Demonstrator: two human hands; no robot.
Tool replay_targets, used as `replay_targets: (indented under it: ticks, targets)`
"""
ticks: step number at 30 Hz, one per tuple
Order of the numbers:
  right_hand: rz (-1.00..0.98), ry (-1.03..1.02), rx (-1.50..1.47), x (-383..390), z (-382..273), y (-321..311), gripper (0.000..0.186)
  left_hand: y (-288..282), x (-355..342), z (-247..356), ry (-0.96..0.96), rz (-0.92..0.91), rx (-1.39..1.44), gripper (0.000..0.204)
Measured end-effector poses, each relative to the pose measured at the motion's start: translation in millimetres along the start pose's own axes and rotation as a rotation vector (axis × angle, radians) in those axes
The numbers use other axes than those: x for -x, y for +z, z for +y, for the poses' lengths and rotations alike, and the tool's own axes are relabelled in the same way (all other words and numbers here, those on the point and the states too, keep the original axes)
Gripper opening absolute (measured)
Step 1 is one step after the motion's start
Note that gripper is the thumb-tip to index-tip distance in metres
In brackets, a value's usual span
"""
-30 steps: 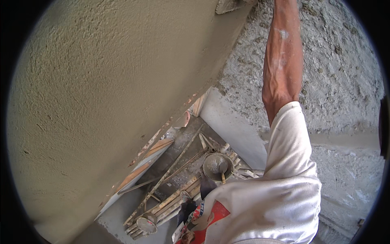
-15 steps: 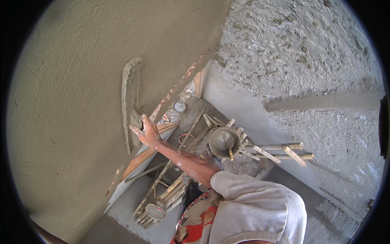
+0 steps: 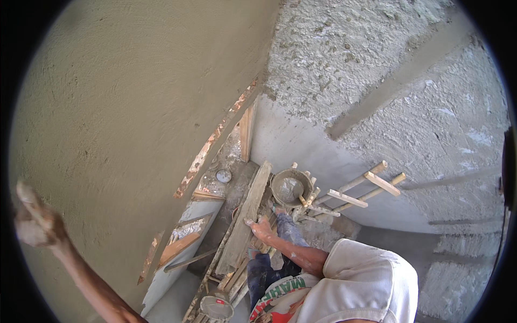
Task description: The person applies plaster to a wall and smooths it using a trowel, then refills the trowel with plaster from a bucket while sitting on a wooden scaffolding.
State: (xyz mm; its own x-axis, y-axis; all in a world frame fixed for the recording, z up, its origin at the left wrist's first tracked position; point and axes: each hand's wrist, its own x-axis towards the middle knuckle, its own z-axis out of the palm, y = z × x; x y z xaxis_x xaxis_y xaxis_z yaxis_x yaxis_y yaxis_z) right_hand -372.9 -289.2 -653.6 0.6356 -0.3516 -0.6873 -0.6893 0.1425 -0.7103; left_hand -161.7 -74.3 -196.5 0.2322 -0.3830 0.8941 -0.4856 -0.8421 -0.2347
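Observation:
At the far left my left hand (image 3: 40,223) is raised by the freshly plastered wall (image 3: 118,118); it is smeared by motion, so I cannot tell how its fingers lie. Down in front of my body, my right hand (image 3: 262,230) grips the edge of a long, mortar-stained wooden straightedge (image 3: 243,219), which slants over the scaffold planks. Just beyond that hand stands a round bucket (image 3: 276,189) with grey wet mortar inside. A short wooden handle (image 3: 304,202) shows at its near rim.
Bamboo poles with wooden crosspieces (image 3: 344,198) jut out to the right. A second bucket (image 3: 216,307) sits low on the planks. On the floor is a small white container (image 3: 223,175). Rough plaster (image 3: 344,59) covers the right wall. Bare brick (image 3: 202,156) shows along the plastered wall's edge.
My right hand has brought the straightedge down from the left wall toward the planks. The ridge of mortar along its edge no longer shows. My left hand has come into view at the left.

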Motion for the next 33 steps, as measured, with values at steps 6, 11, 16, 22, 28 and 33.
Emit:
replay_targets:
  ticks: [6, 11, 16, 22, 28, 33]
  targets:
    - [-0.047, 0.295, -0.002, 42, 64, 23, 0.054, -43, 304, 155, -0.621, -1.046, 0.704, 0.062]
    - [-0.097, 0.46, -0.083, 47, 110, 45, 0.058, -111, 417, 237, -0.338, -1.609, 0.506, 0.069]
    - [-0.17, 0.494, -0.02, 45, 136, 84, 0.054, -116, 497, 246, -0.441, -1.566, 0.134, 0.043]
    - [-0.643, 0.669, 0.02, 0, 165, 81, 0.043, -112, 598, 247, -0.572, -1.727, 0.027, 0.053]
    - [-0.911, -0.293, 1.39, -107, 239, -33, 0.051, -184, 753, 300, -1.369, -1.71, -0.259, 0.081]
    - [-1.004, -0.116, 1.238, -191, 273, -77, 0.063, -217, 848, 326, -1.823, -1.629, -0.459, 0.067]
